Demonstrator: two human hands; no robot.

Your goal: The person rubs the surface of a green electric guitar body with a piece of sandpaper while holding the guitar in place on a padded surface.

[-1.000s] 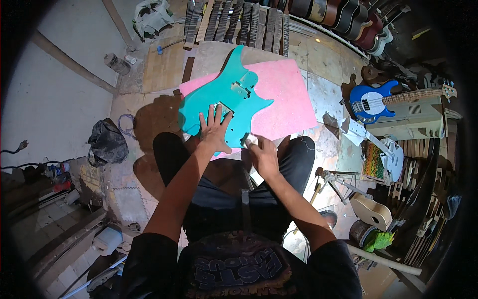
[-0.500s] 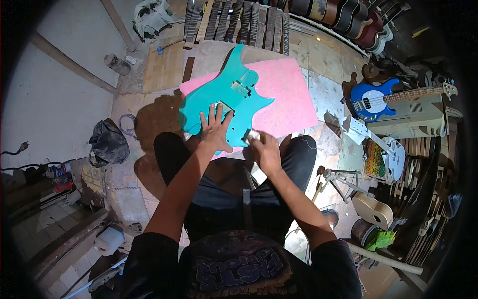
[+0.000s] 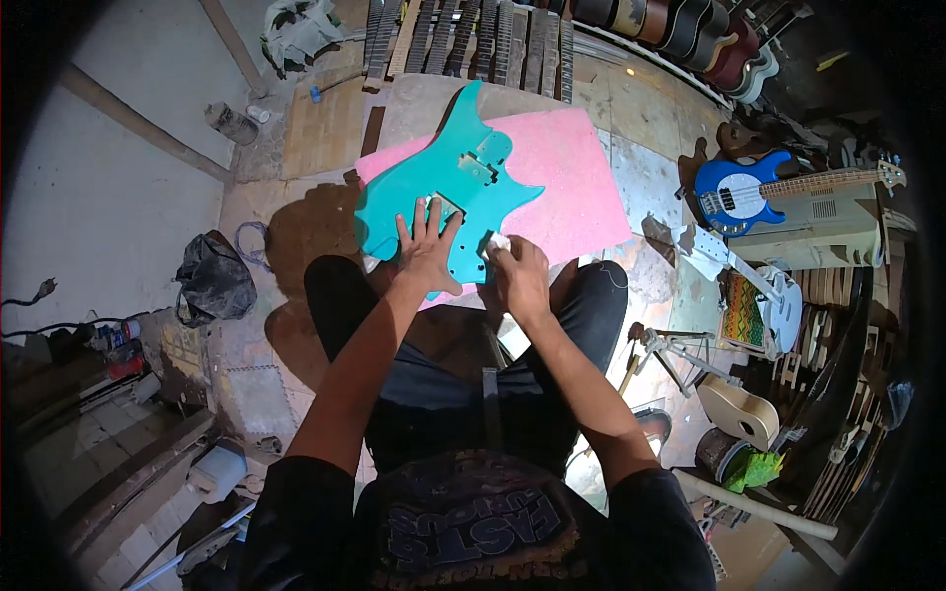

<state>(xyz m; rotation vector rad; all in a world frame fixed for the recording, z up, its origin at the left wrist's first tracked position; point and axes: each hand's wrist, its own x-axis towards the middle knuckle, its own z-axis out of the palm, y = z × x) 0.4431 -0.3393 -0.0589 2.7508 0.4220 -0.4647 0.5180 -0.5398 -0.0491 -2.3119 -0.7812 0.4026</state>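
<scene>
A teal electric guitar body (image 3: pixel 414 187) with cut-out cavities and long horns lies in front of me, over a pink sheet (image 3: pixel 562 167). My left hand (image 3: pixel 428 254) rests flat on its lower part with the fingers spread, the fingertips beside the middle cavity. Pinched in my right hand (image 3: pixel 522 279) is a small whitish pad (image 3: pixel 497 243), pressed against the body's lower right edge. The pad's underside is hidden, so its exact kind does not show.
Guitar necks (image 3: pixel 463 44) lie in a row beyond the sheet. At right are a blue bass guitar (image 3: pixel 739 193), a white guitar (image 3: pixel 778 310), a metal stand (image 3: pixel 675 345) and an unfinished acoustic body (image 3: pixel 739 412). A black plastic bag (image 3: pixel 214 279) sits on the left.
My right hand has slid the pad a little away from me along the guitar body's right edge. My left hand stays in place on the body.
</scene>
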